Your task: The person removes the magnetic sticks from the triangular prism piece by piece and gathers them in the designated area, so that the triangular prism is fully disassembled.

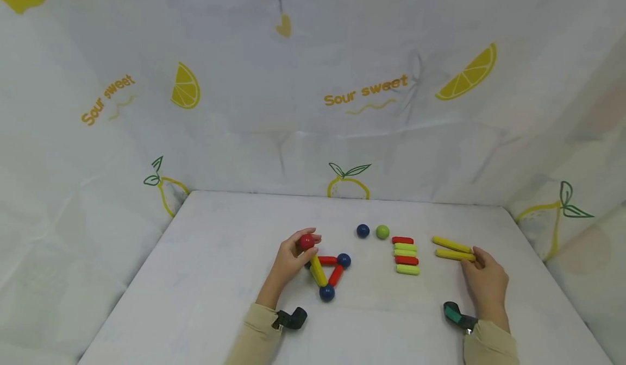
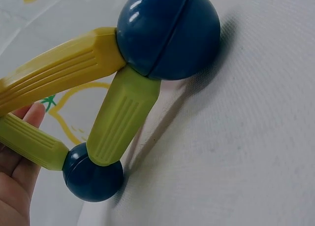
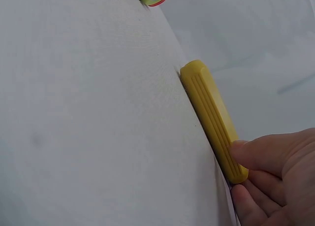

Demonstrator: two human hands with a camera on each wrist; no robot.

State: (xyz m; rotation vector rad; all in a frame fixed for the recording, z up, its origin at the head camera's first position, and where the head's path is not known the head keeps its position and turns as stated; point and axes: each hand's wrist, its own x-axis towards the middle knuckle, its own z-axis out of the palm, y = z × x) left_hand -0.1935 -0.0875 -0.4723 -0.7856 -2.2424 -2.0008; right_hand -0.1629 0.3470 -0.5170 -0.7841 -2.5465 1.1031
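My left hand (image 1: pixel 288 259) holds a red ball (image 1: pixel 306 241) between thumb and fingers, atop a ball-and-rod frame. A yellow rod (image 1: pixel 318 270) slants from it to the front blue ball (image 1: pixel 326 293). Red rods (image 1: pixel 336 275) join that ball and a right-hand blue ball (image 1: pixel 344 260) into a triangle. In the left wrist view, a light green rod (image 2: pixel 123 117) links two blue balls, while another green rod (image 2: pixel 37 142) rises toward the fingers. With thumb and fingers, my right hand (image 1: pixel 486 281) pinches the near end of a yellow rod (image 3: pixel 211 122) lying on the table.
A second yellow rod (image 1: pixel 450 243) lies just beyond the pinched one. Several short red and green rods (image 1: pixel 406 247) form a column mid-right on the white table (image 1: pixel 195 300). Behind the frame sit a loose blue ball (image 1: pixel 363 231) and a green ball (image 1: pixel 382 232).
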